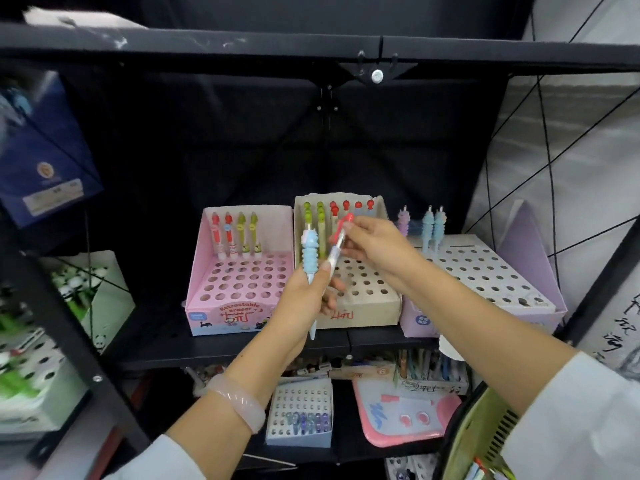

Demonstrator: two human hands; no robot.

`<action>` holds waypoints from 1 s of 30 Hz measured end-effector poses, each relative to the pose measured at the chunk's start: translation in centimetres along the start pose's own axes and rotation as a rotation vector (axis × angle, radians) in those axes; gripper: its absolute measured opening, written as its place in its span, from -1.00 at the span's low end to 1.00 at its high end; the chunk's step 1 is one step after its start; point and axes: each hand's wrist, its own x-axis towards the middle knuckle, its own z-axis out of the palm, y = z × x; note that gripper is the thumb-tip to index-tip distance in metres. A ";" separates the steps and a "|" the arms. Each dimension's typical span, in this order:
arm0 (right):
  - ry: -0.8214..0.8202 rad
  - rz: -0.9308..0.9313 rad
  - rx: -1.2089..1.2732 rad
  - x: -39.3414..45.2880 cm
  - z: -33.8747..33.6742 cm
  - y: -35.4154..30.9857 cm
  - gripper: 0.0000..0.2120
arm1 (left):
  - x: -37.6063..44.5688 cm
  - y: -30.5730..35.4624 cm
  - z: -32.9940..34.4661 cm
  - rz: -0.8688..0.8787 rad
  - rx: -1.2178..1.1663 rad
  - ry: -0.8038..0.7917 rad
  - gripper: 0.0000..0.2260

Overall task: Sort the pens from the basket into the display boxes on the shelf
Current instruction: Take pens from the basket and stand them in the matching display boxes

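The red-topped pen [338, 241] is pinched in my right hand [372, 244] above the brown display box [360, 306] on the shelf [374, 337], while my left hand [304, 299] grips a blue pen [309, 261]

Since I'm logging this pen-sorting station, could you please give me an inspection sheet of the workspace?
Surface: black shelf carrying three display boxes.
Job's things: pink box, brown box and purple box, each with a few pens at the back; green basket at lower right.
Clutter: smaller boxes and a pink board on the lower shelf.
Grippers: left hand holds a blue pen; right hand fingers pinch a red-topped pen.
Cables: nothing seen.
Surroundings: dark backing; blurred goods at left.
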 end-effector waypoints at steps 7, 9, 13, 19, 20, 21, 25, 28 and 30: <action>-0.004 -0.025 0.104 1.3 6.0 -1.2 -0.85 | -0.2 0.8 -5.5 0.045 0.094 0.163 -0.90; 0.031 -0.057 0.015 1.8 7.9 -1.7 -0.85 | -0.3 1.0 -6.9 0.057 0.119 0.177 -0.85; 0.029 -0.076 -0.043 3.1 11.1 -2.6 -0.88 | -0.6 1.5 -9.3 0.088 0.145 0.198 -0.88; 0.140 -0.150 0.024 6.0 14.0 -3.0 -0.91 | -1.4 2.0 -14.4 0.098 0.181 0.333 -0.90; 0.169 -0.177 -0.018 6.6 14.2 -2.7 -0.92 | -1.5 1.8 -15.2 0.087 0.176 0.371 -0.89; 0.193 -0.205 -0.103 7.1 14.6 -2.4 -0.93 | -1.5 1.7 -16.0 0.073 0.164 0.401 -0.89; 0.197 -0.274 -0.457 8.5 16.2 -0.4 -0.89 | -1.3 0.7 -18.0 0.021 0.119 0.466 -0.89; 0.183 -0.294 -0.536 8.9 16.9 0.1 -0.83 | -1.1 0.2 -18.6 -0.025 0.051 0.476 -0.88; 0.193 -0.320 -0.566 9.3 17.1 -0.2 -0.84 | -0.9 0.1 -18.9 -0.058 -0.012 0.469 -0.89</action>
